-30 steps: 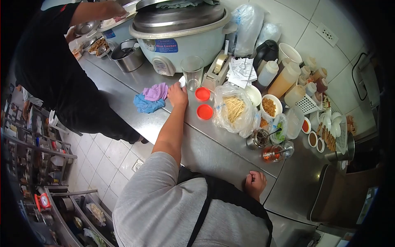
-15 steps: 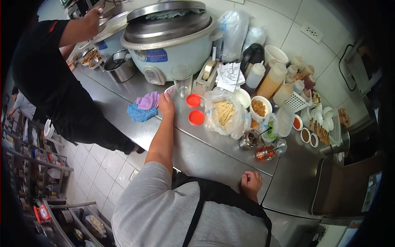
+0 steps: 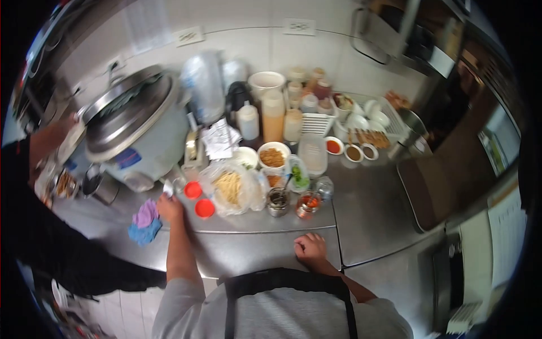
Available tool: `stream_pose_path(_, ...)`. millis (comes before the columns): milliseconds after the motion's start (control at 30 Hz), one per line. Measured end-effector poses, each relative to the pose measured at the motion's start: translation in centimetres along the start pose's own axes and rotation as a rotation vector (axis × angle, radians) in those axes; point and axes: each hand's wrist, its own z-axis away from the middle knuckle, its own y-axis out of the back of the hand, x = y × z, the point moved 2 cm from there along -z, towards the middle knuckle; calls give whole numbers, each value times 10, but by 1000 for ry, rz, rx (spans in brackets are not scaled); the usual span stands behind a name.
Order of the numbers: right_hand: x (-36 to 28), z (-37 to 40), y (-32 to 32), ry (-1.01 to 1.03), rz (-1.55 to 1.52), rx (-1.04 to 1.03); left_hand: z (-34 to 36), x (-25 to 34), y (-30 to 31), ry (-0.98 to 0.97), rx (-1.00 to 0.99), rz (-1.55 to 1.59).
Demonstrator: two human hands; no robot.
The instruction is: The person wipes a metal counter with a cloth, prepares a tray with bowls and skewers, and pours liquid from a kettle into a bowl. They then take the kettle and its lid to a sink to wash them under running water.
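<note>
My left hand (image 3: pixel 170 208) rests on the steel counter (image 3: pixel 259 243), its fingers closed on a small white item (image 3: pixel 168 187) too blurred to make out. Just left of it lie a purple cloth (image 3: pixel 146 213) and a blue cloth (image 3: pixel 145 232). Two red lids (image 3: pixel 193 190) (image 3: pixel 204 208) are to its right, beside a plastic bag of pale strips (image 3: pixel 228 187). My right hand (image 3: pixel 311 248) lies near the counter's front edge, fingers curled, with nothing visible in it. The nearest things beyond it are a glass jar with red contents (image 3: pixel 307 205) and a dark jar (image 3: pixel 278 202).
A large rice cooker (image 3: pixel 152 144) stands at the back left. A person in black (image 3: pixel 51 226) is at the far left. Squeeze bottles (image 3: pixel 272 118), a bowl of brown bits (image 3: pixel 273 158), sauce cups (image 3: pixel 354 153) and a white basket (image 3: pixel 395 127) line the back.
The view has swung to the right, so the counter things appear further left and more of the right side shows. Both hands keep about the same places on the counter.
</note>
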Motion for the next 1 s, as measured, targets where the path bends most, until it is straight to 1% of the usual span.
stream_pose_path(33, 0, 0, 1, -15, -2, -19, 1, 6, 6, 56, -29, -33)
stream_pose_path(133, -1, 0, 2, -31, -12, -62, 1, 8, 10, 55, -59, -58)
stream_pose_path(267, -2, 1, 4, -32, 20, -43, 0, 10, 10, 50, -78, -77)
stream_pose_path(333, -2, 3, 3, -16, 34, -34, 0, 14, 13, 79, -112, -105)
stream_pose_path(433, -1, 4, 3, -53, 27, -93, 0, 21, 18, 118, -128, -141)
stream_pose_path(533, -2, 5, 3, -60, 28, -94, 0, 21, 16, 129, -93, -169)
stream_pose_path(767, 0, 7, 2, -33, 28, -51, -1, 24, 18, 146, -222, -223)
stream_pose_path(867, -1, 6, 3, -12, 18, 12, 1, 22, 15, 125, -124, -195)
stream_pose_path(1000, 2, 8, 1, 2, 12, 77, 4, 28, 27, 113, -161, -180)
